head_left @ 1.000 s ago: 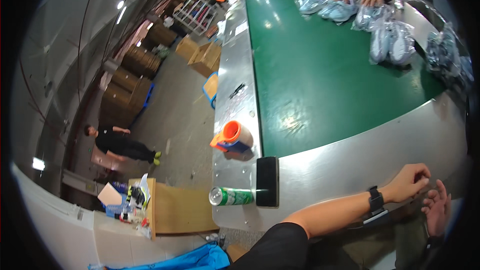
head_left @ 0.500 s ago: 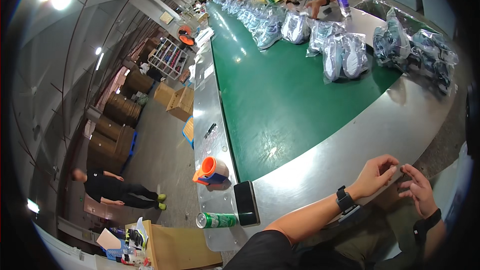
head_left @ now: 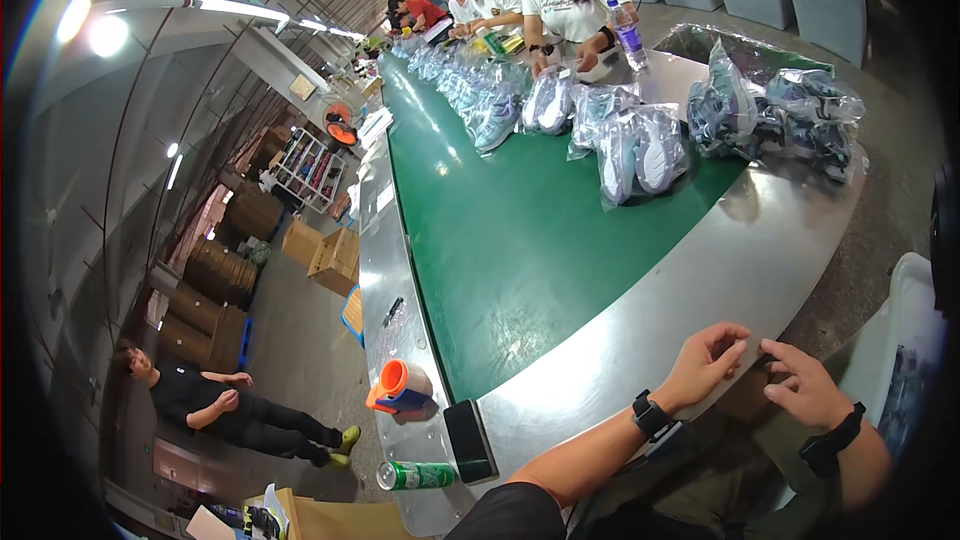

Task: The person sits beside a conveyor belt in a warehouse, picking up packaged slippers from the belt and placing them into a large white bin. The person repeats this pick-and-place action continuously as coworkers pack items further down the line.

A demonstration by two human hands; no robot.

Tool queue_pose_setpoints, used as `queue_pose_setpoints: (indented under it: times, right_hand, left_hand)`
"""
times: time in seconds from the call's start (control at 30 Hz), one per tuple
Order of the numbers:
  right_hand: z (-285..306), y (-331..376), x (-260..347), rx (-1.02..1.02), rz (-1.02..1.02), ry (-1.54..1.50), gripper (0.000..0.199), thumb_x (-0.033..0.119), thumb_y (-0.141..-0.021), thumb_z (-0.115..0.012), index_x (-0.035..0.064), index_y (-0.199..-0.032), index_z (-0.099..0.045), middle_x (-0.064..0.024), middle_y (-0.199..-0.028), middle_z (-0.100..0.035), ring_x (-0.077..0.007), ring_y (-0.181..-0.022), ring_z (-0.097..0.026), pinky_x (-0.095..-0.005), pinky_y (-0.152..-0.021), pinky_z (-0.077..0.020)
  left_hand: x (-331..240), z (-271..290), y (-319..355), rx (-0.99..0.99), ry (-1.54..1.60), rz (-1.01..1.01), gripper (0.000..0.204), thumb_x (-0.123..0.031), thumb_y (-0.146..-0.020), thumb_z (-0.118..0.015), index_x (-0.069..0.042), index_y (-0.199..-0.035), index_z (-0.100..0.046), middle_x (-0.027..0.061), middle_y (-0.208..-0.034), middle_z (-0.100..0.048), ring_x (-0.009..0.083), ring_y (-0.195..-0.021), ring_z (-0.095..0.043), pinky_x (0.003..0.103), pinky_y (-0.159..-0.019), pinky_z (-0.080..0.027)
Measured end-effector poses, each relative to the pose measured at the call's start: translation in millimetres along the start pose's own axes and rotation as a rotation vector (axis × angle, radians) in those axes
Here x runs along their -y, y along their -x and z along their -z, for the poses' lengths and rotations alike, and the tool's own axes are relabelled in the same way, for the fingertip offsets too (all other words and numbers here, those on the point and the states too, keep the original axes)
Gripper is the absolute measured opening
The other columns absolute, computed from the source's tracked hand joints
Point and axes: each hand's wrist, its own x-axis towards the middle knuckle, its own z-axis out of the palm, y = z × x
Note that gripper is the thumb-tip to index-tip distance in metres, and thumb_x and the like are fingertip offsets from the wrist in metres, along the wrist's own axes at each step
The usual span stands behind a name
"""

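My left hand (head_left: 706,368) is over the metal rim at the table's near right edge. Its fingers curve loosely toward the thumb, and nothing shows between them. Just right of it, past the edge, is my right hand (head_left: 804,386), with index finger and thumb apart and no object visible in it. A narrow gap separates the two sets of fingertips. Both wrists wear dark bands. Beyond the hands, clear-bagged pairs of shoes stand on the green belt; the nearest bagged pair (head_left: 642,155) shows pale soles. More bagged shoes (head_left: 722,108) are piled on the metal rim at the right.
A black phone (head_left: 469,442), a green can (head_left: 415,476), an orange-and-blue tape dispenser (head_left: 402,387) and a pen (head_left: 393,311) lie along the left metal edge. A water bottle (head_left: 627,36) stands near co-workers across the belt. White bins (head_left: 822,12) line the back right; another bin (head_left: 900,340) stands close right.
My view has shifted, so the table contents appear farther left and mostly lower. My fingertips have drawn slightly apart. The person standing on the left has raised their forearms.
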Motion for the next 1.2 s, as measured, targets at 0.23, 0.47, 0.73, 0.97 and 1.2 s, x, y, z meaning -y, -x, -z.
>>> queue_pose_setpoints:
  times: [0.23,0.47,0.73,0.97,1.2]
  right_hand:
    - [-1.9,3.5,0.0,0.002,0.176,0.26,0.074,0.016,-0.08,-0.075,0.0059,-0.147,-0.046,-0.0146,-0.15,-0.049,-0.026,-0.11,-0.062,-0.0354,-0.087,-0.0549]
    - [-3.7,3.2,2.5,-0.009,0.178,0.278,0.076,0.01,-0.079,-0.074,0.0063,-0.148,-0.045,-0.0148,-0.15,-0.049,-0.026,-0.108,-0.062,-0.034,-0.087,-0.0538]
    - [-5.0,3.1,4.6,-0.007,0.179,0.282,0.08,0.007,-0.078,-0.074,0.0085,-0.152,-0.042,-0.0142,-0.151,-0.048,-0.025,-0.11,-0.062,-0.0333,-0.088,-0.0529]
    - [-6.3,1.5,-2.9,-0.005,0.197,0.287,0.079,0.009,-0.079,-0.075,0.0092,-0.152,-0.042,-0.0137,-0.153,-0.046,-0.0241,-0.108,-0.062,-0.0331,-0.087,-0.0528]
    - [-6.8,0.7,-5.4,-0.01,0.209,0.296,0.079,0.011,-0.079,-0.076,0.0083,-0.151,-0.043,-0.0134,-0.153,-0.046,-0.0235,-0.104,-0.063,-0.033,-0.085,-0.0534]
  left_hand:
    - [4.8,2.2,-0.6,0.001,-0.002,-0.013,0.027,-0.015,-0.103,-0.06,0.0,-0.126,-0.058,-0.0006,-0.099,-0.063,0.0044,-0.078,-0.056,0.023,-0.071,-0.049]
    - [-1.9,-0.5,0.7,-0.003,-0.013,-0.016,0.027,-0.017,-0.103,-0.061,0.0,-0.124,-0.059,-0.0002,-0.098,-0.063,0.0047,-0.078,-0.057,0.023,-0.071,-0.05]
    - [-3.7,-1.4,0.1,-0.01,-0.019,-0.032,0.027,-0.017,-0.102,-0.061,0.0,-0.123,-0.06,-0.0002,-0.098,-0.063,0.0048,-0.078,-0.058,0.023,-0.071,-0.05]
    - [-4.9,-0.7,1.1,-0.019,-0.029,-0.03,0.026,-0.016,-0.102,-0.061,0.0,-0.123,-0.06,-0.0002,-0.097,-0.063,0.0048,-0.078,-0.058,0.023,-0.07,-0.051]
    - [-4.0,-0.3,1.2,-0.018,-0.023,-0.038,0.025,-0.017,-0.103,-0.061,-0.001,-0.122,-0.06,-0.0002,-0.097,-0.063,0.0047,-0.078,-0.058,0.023,-0.07,-0.051]
